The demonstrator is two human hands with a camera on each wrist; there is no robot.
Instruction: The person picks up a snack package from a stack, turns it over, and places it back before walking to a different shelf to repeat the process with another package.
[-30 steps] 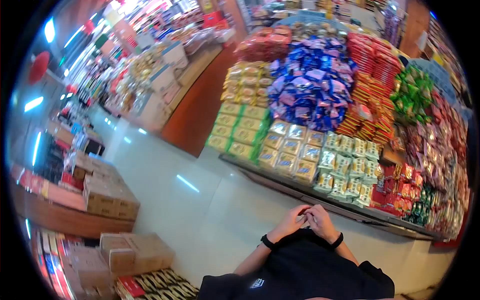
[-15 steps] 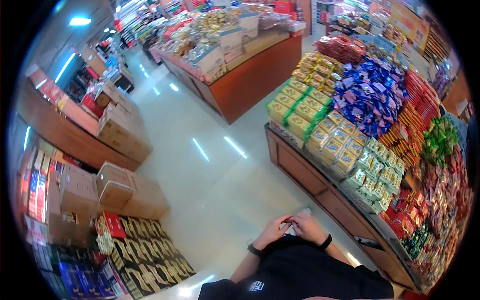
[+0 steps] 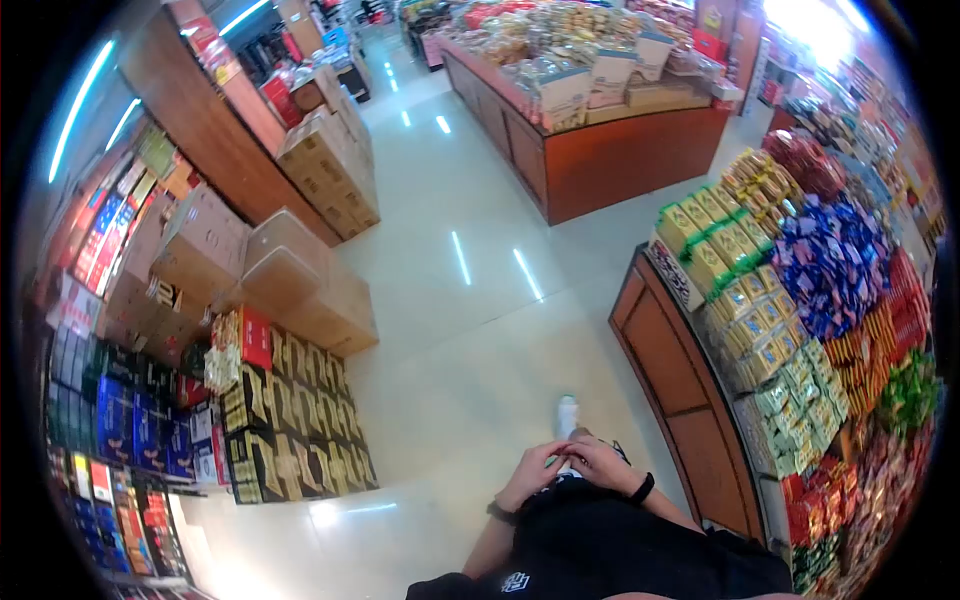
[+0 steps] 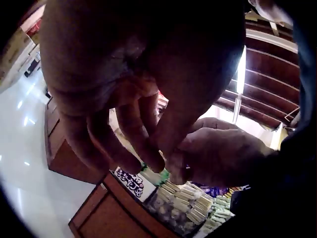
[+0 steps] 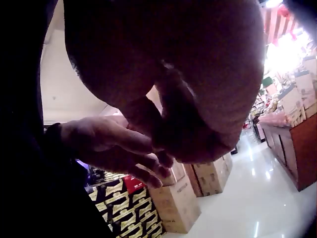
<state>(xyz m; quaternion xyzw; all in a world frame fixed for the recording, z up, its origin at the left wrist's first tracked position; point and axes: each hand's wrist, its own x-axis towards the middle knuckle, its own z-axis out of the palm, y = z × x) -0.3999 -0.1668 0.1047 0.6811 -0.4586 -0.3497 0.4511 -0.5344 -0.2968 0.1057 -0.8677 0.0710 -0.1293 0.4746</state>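
Observation:
Both hands meet in front of the person's waist, over a black shirt (image 3: pixel 620 545). The left hand (image 3: pixel 531 472) has its fingers loosely bent, and its fingertips reach the right hand (image 3: pixel 603 466). Close up in the left wrist view, the fingers (image 4: pixel 130 129) of the left hand hang apart with nothing between them. Its thumb side lies against the right hand's fingertips. In the right wrist view the right hand (image 5: pixel 198 109) is dark and loosely curled, with the left hand (image 5: pixel 111 139) beside it. No object shows in either hand.
On the right stands a wooden counter (image 3: pixel 668 360) heaped with packaged snacks, including blue packets (image 3: pixel 832 262). Another counter (image 3: pixel 625 160) stands ahead. Cardboard boxes (image 3: pixel 330 165) and black-and-gold cartons (image 3: pixel 300 420) line the left. Between them runs a shiny tiled floor (image 3: pixel 450 370).
The head view has swung left, so the snack counter slides right and the aisle comes to the middle. A white shoe now shows below the hands, which stay together at the waist.

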